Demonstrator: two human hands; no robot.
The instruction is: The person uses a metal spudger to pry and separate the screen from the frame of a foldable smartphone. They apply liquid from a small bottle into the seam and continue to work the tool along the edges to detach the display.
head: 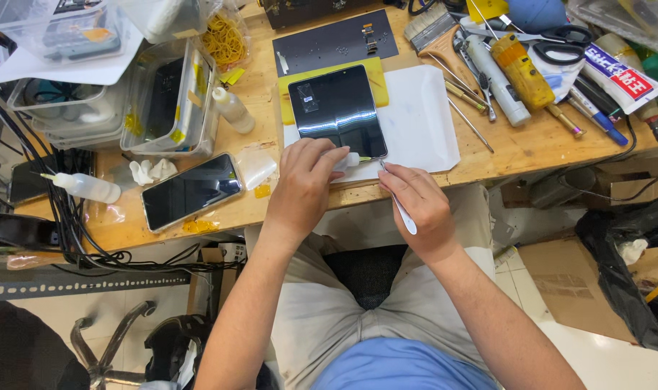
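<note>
Left of centre, the left hand (pixel 305 182) comes up from the lower frame, wrist bent, fingers curled around a small white squeeze bottle (pixel 348 160) whose tip points right at the near edge of the dark tablet (pixel 337 110) lying on white paper (pixel 420 123) upon the counter (pixel 516 148). Just right, the right hand (pixel 415 206) pinches a slim white tool (pixel 402 211), tip near the tablet's lower corner

Square dark screen (pixel 337 110) on white sheet; black phone screen (pixel 191 191) left.
</note>
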